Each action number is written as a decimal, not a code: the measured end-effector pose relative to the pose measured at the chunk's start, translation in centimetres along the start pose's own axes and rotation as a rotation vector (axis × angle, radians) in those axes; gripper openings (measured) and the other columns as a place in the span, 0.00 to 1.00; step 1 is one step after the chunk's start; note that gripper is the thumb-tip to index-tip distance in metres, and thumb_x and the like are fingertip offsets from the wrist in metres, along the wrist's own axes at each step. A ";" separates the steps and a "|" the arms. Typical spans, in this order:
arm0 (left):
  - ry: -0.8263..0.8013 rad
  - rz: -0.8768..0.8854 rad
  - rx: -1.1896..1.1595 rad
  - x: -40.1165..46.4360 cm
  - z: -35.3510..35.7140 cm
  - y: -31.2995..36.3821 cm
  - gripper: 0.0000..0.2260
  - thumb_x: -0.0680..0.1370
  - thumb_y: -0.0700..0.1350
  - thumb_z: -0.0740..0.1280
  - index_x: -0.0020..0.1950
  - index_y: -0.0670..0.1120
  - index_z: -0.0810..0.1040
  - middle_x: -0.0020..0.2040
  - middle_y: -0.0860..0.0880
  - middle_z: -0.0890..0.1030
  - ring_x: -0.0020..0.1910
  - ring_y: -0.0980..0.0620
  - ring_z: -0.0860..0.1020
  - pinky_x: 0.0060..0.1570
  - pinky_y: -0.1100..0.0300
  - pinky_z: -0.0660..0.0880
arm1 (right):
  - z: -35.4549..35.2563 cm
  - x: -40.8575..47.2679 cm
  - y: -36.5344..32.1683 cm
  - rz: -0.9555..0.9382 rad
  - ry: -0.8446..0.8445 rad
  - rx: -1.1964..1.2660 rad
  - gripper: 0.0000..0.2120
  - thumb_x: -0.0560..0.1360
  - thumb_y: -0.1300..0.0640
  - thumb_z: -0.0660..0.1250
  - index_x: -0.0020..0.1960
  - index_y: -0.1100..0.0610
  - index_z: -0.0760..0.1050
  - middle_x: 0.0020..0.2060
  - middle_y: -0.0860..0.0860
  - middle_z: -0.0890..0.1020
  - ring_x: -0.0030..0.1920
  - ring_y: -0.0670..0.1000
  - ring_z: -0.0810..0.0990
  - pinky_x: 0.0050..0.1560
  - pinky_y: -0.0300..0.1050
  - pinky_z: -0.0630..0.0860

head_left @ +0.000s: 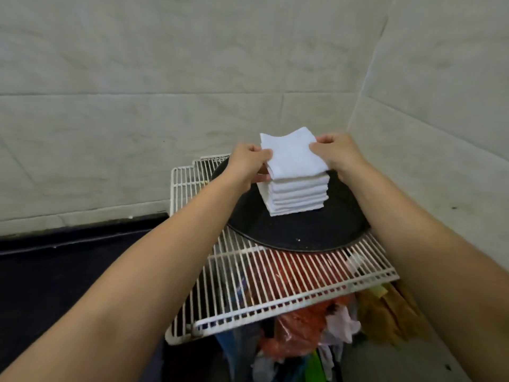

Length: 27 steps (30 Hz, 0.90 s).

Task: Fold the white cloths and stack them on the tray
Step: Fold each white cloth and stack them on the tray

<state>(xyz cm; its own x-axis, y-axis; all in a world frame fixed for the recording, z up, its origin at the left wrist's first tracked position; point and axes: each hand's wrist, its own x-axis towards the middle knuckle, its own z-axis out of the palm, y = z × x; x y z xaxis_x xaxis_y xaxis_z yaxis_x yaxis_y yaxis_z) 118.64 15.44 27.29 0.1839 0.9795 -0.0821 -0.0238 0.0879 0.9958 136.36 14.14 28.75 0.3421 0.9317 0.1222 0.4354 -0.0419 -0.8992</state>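
Head view: soft, light folded white terry cloth, pinched at opposite side edges by left hand and right hand, likely droops unless supported.

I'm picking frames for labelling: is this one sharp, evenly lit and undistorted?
Head view: soft, even light, no glare; folded cloth and stack sharp enough, slightly overexposed; wide-angle bends the wall joints and stretches the forearms; clutter under the wire rack is blurry.

Pale marbled wall tiles were seen meeting in a corner at the far right, with a dark ledge at the left.
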 end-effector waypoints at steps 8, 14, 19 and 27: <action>0.061 -0.032 0.071 0.9 -0.3 -2.6 0.11 0.77 0.42 0.67 0.39 0.44 0.67 0.39 0.43 0.76 0.31 0.50 0.75 0.24 0.64 0.75 | 0.5 0.7 2.7 0.017 -0.078 -0.135 0.10 0.73 0.60 0.66 0.52 0.59 0.80 0.51 0.56 0.83 0.54 0.54 0.80 0.58 0.50 0.75; 0.222 0.014 0.128 -3.9 -4.5 -0.6 0.10 0.78 0.48 0.65 0.43 0.47 0.65 0.37 0.48 0.74 0.29 0.53 0.73 0.19 0.68 0.70 | 1.0 -3.2 -2.7 -0.204 0.107 -0.279 0.20 0.75 0.56 0.64 0.66 0.58 0.70 0.60 0.56 0.76 0.60 0.55 0.75 0.57 0.43 0.69; 0.309 0.038 0.173 -13.9 -14.2 -1.9 0.08 0.79 0.47 0.62 0.50 0.44 0.66 0.37 0.48 0.74 0.30 0.53 0.73 0.22 0.66 0.69 | 9.6 -12.1 -7.9 -0.450 -0.060 -0.260 0.14 0.76 0.59 0.61 0.61 0.60 0.74 0.57 0.57 0.79 0.57 0.55 0.76 0.54 0.42 0.69; 0.634 -0.140 0.386 -38.8 -36.1 -10.5 0.06 0.79 0.45 0.61 0.42 0.48 0.69 0.36 0.48 0.76 0.29 0.53 0.73 0.24 0.64 0.69 | 33.5 -35.6 -10.4 -0.579 -0.601 -0.221 0.10 0.76 0.59 0.62 0.55 0.57 0.78 0.50 0.55 0.79 0.46 0.50 0.76 0.48 0.40 0.69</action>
<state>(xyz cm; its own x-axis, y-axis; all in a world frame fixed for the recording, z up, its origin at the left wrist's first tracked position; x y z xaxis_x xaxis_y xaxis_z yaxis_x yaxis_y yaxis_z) 76.26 -16.90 18.54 -0.4436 0.8907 -0.0993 0.3258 0.2634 0.9080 91.77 -6.55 19.64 -0.4556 0.8580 0.2370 0.5784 0.4877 -0.6539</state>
